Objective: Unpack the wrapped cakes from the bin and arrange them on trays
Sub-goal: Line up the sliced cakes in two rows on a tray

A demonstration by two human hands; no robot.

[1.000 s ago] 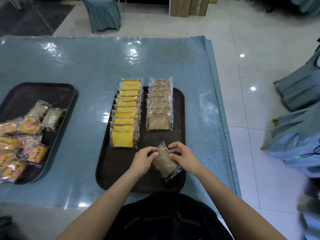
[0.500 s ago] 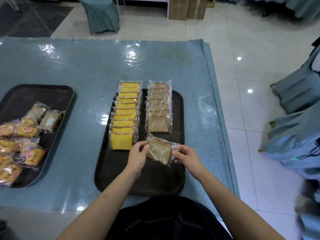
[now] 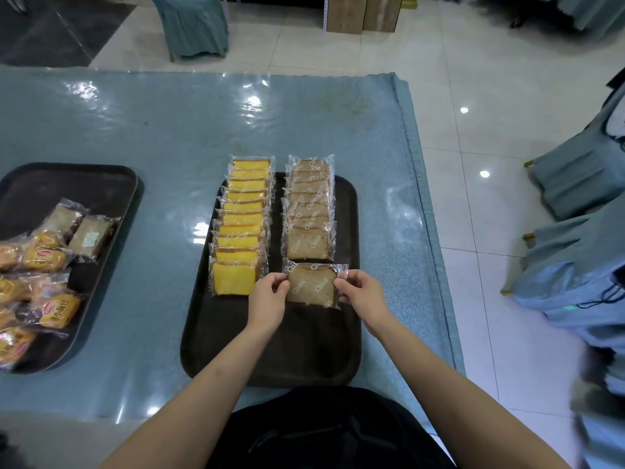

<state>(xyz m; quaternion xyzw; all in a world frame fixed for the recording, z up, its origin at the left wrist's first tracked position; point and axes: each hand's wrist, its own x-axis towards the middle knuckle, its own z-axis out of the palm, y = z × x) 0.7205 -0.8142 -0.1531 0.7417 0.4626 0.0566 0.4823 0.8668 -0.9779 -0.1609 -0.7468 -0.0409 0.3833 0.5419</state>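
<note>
A dark tray (image 3: 304,353) lies in front of me on the blue table. On it stand a left row of wrapped yellow cakes (image 3: 241,225) and a right row of wrapped brown cakes (image 3: 309,208). At the near end of the brown row sits one more wrapped brown cake (image 3: 311,286). My left hand (image 3: 269,299) pinches its left wrapper edge and my right hand (image 3: 362,292) pinches its right edge. The bin is out of view.
A second dark tray (image 3: 101,184) at the left holds a loose pile of wrapped buns and cakes (image 3: 44,265). The table's right edge (image 3: 436,265) drops to a tiled floor. Covered chairs (image 3: 575,258) stand at the right and one (image 3: 192,25) beyond the table.
Both hands carried the brown cake from the tray's near part forward and turned it square, setting it right behind the brown row.
</note>
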